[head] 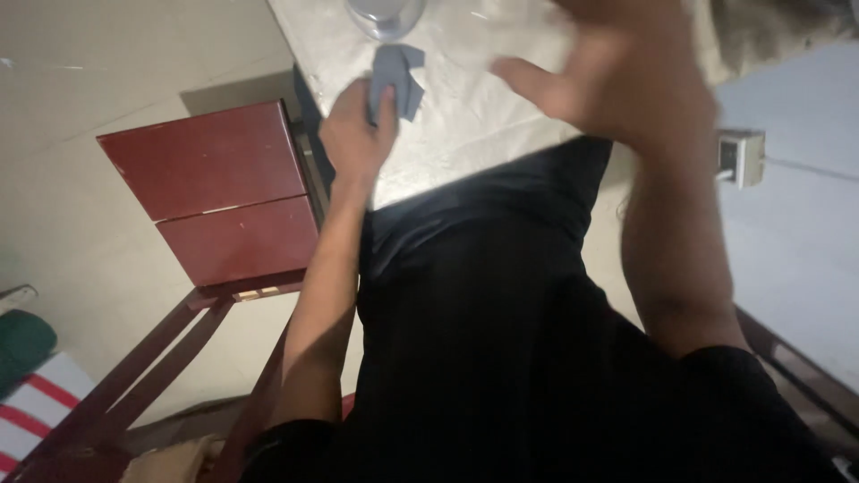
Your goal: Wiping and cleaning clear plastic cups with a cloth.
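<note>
Left hand grasps a grey cloth on the table; right hand is raised and spread.

The left hand (356,134) has its fingers (386,100) clenched around a grey cloth (399,76), which lies on the pale table (465,125). Just beyond the fingers, at the cloth's far end, stands a clear glass bowl (385,16). The right hand (626,76) is blurred, its fingers released and holding nothing, above the table. A dark red chair (215,192) stands beside the left hand.
</note>
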